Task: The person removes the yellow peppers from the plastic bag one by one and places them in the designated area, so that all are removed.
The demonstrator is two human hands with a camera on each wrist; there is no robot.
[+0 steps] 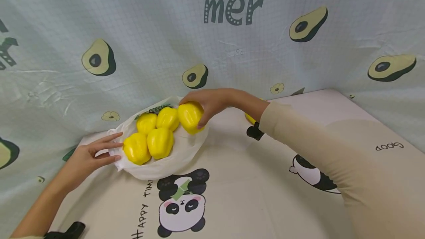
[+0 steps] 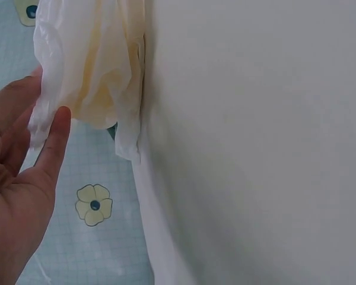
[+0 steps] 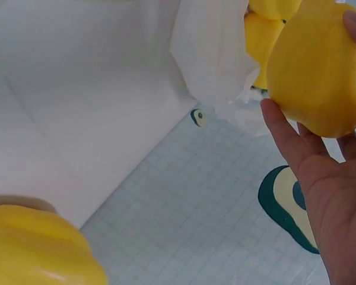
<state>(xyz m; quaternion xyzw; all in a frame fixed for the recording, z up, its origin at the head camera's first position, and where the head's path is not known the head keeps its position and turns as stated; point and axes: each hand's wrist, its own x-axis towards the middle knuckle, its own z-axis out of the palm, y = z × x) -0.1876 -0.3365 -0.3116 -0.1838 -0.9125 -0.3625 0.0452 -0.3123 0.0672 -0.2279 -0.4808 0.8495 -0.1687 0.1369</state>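
My right hand (image 1: 212, 102) grips a yellow bell pepper (image 1: 190, 117) over the right rim of a white plastic bag (image 1: 190, 154). In the right wrist view, the fingers of that hand spread around the gripped pepper (image 3: 317, 71). Several more yellow bell peppers (image 1: 160, 143) lie together inside the widely opened bag. At the bag's left rim is my left hand (image 1: 87, 158), its fingers extended and spread against the plastic. The left wrist view has the bag's edge (image 2: 50, 65) between thumb and fingers, with the peppers hidden behind the plastic.
Another yellow bell pepper (image 3: 41, 249) lies on the pale table cover (image 1: 252, 191), mostly hidden under my right forearm in the head view. Behind the table hangs a curtain (image 1: 146, 28) with printed avocados. Dark wrist straps (image 1: 255, 131) show on the arms.
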